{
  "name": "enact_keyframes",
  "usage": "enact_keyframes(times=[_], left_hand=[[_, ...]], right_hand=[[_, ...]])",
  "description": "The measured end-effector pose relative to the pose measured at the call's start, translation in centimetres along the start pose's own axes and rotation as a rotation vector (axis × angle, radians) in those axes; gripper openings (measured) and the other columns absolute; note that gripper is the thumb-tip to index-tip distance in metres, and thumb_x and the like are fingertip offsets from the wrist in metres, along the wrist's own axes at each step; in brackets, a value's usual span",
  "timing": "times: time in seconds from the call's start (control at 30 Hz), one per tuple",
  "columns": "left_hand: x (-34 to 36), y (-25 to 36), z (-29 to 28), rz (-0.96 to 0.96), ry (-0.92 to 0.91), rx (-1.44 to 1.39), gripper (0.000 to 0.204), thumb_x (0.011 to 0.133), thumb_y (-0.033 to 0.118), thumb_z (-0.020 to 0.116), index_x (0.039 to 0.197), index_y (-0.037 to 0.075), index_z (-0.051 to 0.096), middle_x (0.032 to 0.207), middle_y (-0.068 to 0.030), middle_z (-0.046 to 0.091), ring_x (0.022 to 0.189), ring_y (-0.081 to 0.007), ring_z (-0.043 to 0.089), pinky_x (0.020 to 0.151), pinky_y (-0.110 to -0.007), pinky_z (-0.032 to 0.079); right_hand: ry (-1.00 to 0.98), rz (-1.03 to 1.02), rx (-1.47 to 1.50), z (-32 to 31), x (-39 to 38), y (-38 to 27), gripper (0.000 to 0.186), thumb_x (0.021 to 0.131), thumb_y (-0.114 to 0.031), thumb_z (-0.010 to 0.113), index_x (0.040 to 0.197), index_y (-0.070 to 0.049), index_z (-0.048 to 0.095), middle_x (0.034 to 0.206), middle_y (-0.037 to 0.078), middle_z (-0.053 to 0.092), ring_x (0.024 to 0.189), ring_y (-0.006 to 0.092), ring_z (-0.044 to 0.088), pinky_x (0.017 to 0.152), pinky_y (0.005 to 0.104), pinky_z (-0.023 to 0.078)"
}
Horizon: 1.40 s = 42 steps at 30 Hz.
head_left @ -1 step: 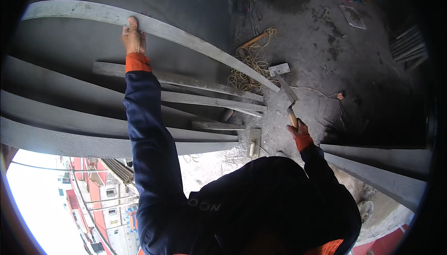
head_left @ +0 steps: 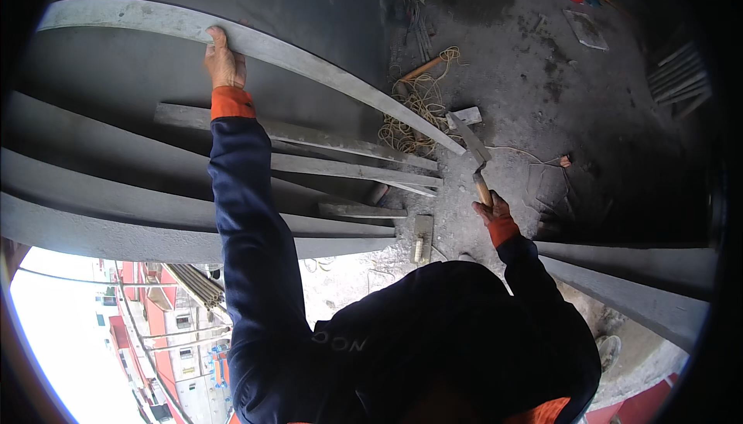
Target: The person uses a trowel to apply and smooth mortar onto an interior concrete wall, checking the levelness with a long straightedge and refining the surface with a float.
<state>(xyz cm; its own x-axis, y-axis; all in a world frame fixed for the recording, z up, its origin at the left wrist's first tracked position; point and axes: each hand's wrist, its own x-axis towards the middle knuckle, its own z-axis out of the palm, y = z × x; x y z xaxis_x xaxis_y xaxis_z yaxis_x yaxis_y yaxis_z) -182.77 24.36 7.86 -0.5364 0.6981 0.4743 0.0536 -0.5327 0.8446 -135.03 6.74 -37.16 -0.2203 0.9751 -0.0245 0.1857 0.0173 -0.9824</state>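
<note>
The left hand [head_left: 223,60] grips the upper edge of a long grey plank [head_left: 325,72] that runs across the grey panel. The right hand [head_left: 492,211] is closed round the wooden handle of a hammer [head_left: 469,149], whose head sits at the plank's far end, beside a rope coil [head_left: 418,114].

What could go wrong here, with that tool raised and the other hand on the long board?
The right hand holds a wooden-handled hammer near the long grey plank's end; a missed swing might glance off. The left hand steadies that plank alone, so it could slip. The tangled yellow rope below could trip someone.
</note>
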Motion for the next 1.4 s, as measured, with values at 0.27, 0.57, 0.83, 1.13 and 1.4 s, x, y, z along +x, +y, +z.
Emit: enact_keyframes(times=[0.27,0.57,0.83,1.13,1.4], left_hand=[[-1.5,1.7,3.8,-0.121,-0.319,-0.363,0.075,0.082,0.077,0.032,0.078,0.008,0.062,0.055,-0.0060,0.041,0.056,-0.0217,0.043,0.063,-0.038,0.041],[-1.4,1.0,3.0,-0.148,-0.465,-0.482,0.045,0.087,0.048,0.044,0.082,0.007,0.060,0.056,-0.0087,0.045,0.053,-0.0246,0.046,0.057,-0.040,0.042],[0.6,0.3,2.6,-0.199,-0.308,-0.460,0.042,0.086,0.046,0.049,0.078,0.006,0.057,0.053,-0.0077,0.042,0.050,-0.0241,0.044,0.058,-0.040,0.042],[1.0,0.2,-1.0,-0.200,-0.720,-0.541,0.055,0.089,0.055,0.036,0.092,0.007,0.062,0.050,-0.0009,0.036,0.048,-0.0168,0.039,0.061,-0.035,0.040],[0.5,1.1,1.1,-0.234,-0.655,-0.597,0.084,0.079,0.078,0.029,0.094,0.003,0.063,0.049,-0.0031,0.037,0.047,-0.0184,0.040,0.059,-0.035,0.040]], right_hand=[[-0.050,-0.061,0.315,5.2,13.6,1.1,0.064,0.075,-0.035,0.079,0.118,0.004,0.054,0.093,0.012,0.067,0.083,0.0191,0.066,0.075,0.0322,0.054],[0.000,-0.318,-0.046,9.9,9.5,-24.1,0.060,0.084,-0.046,0.066,0.122,-0.002,0.053,0.094,0.027,0.064,0.090,0.0436,0.062,0.078,0.0469,0.049],[-0.095,0.077,-0.598,7.5,16.0,3.0,0.048,0.078,-0.037,0.072,0.101,0.003,0.059,0.091,0.019,0.068,0.090,0.0325,0.067,0.073,0.0417,0.055],[-0.013,0.466,0.188,2.0,5.4,-1.2,0.026,0.085,-0.024,0.068,0.098,-0.008,0.053,0.065,0.003,0.052,0.043,0.0141,0.049,0.037,0.0289,0.039],[0.032,0.592,0.062,0.7,1.9,0.8,0.023,0.084,-0.024,0.070,0.088,-0.008,0.053,0.055,-0.001,0.047,0.036,0.0125,0.043,0.034,0.0290,0.035]])
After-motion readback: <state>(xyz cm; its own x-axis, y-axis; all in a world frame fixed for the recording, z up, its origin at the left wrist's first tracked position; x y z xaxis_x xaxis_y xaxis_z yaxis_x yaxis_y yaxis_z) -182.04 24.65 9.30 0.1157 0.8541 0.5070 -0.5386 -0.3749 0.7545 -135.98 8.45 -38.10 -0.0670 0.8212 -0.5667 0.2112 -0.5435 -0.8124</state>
